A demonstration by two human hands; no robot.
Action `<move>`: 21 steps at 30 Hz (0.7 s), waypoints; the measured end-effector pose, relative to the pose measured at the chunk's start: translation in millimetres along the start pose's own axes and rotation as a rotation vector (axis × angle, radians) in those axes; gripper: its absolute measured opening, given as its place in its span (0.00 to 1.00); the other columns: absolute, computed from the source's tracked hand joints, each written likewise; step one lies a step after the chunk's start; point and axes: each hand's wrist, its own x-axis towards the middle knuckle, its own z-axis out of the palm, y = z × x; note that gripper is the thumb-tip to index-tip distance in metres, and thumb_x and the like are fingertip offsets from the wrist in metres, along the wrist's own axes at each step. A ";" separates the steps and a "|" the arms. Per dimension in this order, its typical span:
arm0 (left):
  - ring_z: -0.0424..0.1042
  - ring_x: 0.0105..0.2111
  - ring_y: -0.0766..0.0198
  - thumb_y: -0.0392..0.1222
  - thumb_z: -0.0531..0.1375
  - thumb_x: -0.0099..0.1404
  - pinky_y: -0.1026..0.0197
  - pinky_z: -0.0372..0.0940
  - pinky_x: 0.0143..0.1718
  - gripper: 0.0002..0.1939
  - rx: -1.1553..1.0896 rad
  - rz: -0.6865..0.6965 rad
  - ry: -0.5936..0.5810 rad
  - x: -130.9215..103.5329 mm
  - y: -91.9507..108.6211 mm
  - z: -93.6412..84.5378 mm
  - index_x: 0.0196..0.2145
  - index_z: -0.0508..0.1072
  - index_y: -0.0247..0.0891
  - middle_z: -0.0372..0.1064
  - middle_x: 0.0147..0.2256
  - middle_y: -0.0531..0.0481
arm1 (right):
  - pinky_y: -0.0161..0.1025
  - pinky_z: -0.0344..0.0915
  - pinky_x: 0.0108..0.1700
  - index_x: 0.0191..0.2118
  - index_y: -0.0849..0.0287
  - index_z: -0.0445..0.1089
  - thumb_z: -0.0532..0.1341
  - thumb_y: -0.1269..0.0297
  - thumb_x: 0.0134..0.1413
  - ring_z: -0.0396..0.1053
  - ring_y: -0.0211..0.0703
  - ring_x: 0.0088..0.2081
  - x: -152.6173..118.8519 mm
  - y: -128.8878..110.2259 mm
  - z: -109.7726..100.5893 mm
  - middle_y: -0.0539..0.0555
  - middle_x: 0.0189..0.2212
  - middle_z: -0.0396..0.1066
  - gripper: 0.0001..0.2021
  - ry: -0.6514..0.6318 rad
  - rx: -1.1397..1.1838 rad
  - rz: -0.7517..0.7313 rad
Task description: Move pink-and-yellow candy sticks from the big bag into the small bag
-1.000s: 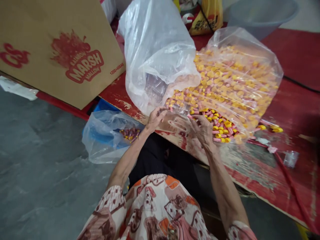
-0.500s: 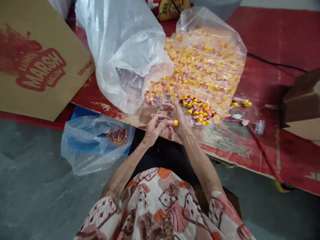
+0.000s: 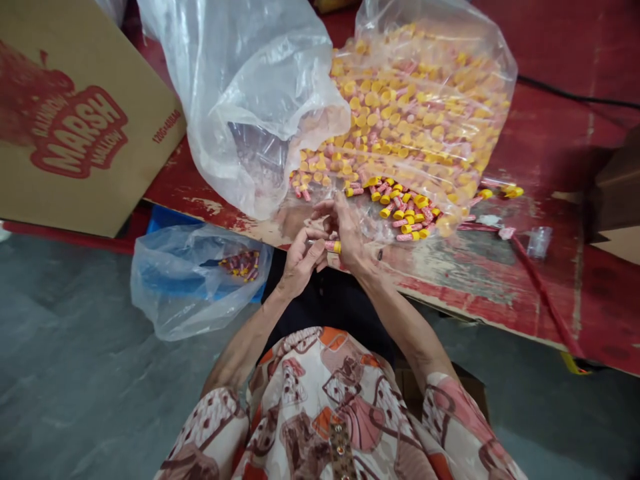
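My left hand is closed, pinching a small pink tube with a yellow cap between thumb and fingers. The capped end points right, toward my right palm. Close beside it is my right hand, its fingers loosely curved and apart, reaching left over my left fingertips. I make out nothing in its grip, though its thumb is hidden. Just beyond both hands, many more yellow-capped pink tubes spill from a large clear plastic bag lying on the worn red table.
To the left stands a marshmallow carton, beside a big translucent bag. Below the table edge, a blue bin lined with clear plastic holds some tubes. A brown box, red strap and black cable lie right.
My hands have drawn closer together, and my right fingers have curled in. The capped tube has shifted slightly left, still in my left hand. The camera view has tilted a little.
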 end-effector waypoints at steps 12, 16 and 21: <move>0.76 0.48 0.54 0.49 0.61 0.82 0.52 0.75 0.54 0.09 0.898 0.440 0.162 46.9 -6.5 -53.7 0.46 0.75 0.42 0.74 0.45 0.43 | 0.52 0.73 0.54 0.63 0.59 0.77 0.53 0.67 0.78 0.76 0.61 0.51 55.2 79.1 -56.0 0.68 0.54 0.78 0.19 0.169 -1.044 -0.274; 0.77 0.50 0.48 0.44 0.59 0.82 0.49 0.73 0.55 0.05 1.042 0.360 0.111 63.9 -35.7 -62.6 0.47 0.74 0.42 0.72 0.50 0.38 | 0.47 0.70 0.47 0.66 0.59 0.77 0.52 0.68 0.78 0.76 0.56 0.44 51.1 78.3 -53.0 0.66 0.53 0.79 0.22 0.191 -1.055 -0.253; 0.76 0.49 0.47 0.42 0.62 0.78 0.46 0.74 0.57 0.06 1.014 0.346 -0.042 79.4 -42.2 -80.0 0.50 0.75 0.42 0.73 0.49 0.39 | 0.45 0.68 0.46 0.56 0.58 0.78 0.53 0.67 0.77 0.75 0.54 0.45 51.8 76.0 -52.7 0.65 0.52 0.80 0.16 0.217 -1.006 -0.244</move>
